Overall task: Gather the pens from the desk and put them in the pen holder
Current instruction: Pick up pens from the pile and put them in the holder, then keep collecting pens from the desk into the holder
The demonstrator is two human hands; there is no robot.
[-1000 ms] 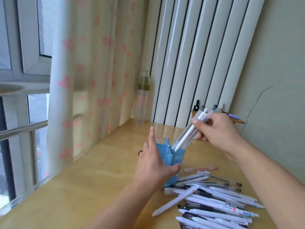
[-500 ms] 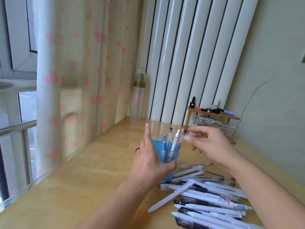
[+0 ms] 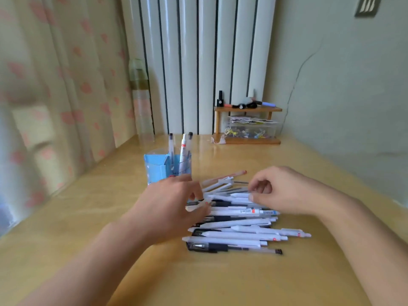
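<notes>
Head view: left hand (image 3: 170,206) and right hand (image 3: 284,191), fingers curled, seem to pinch pens in the pile (image 3: 238,226). Behind the left fingers, the blue pen holder (image 3: 157,167) keeps three pens; its lettering is too blurred to read.

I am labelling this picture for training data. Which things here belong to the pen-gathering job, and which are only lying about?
Belonging to the job:
pen holder
three pens in the holder
pile of pens
left hand
right hand

Only lying about:
small wooden shelf
clear box
clear bottle
curtain
radiator
</notes>
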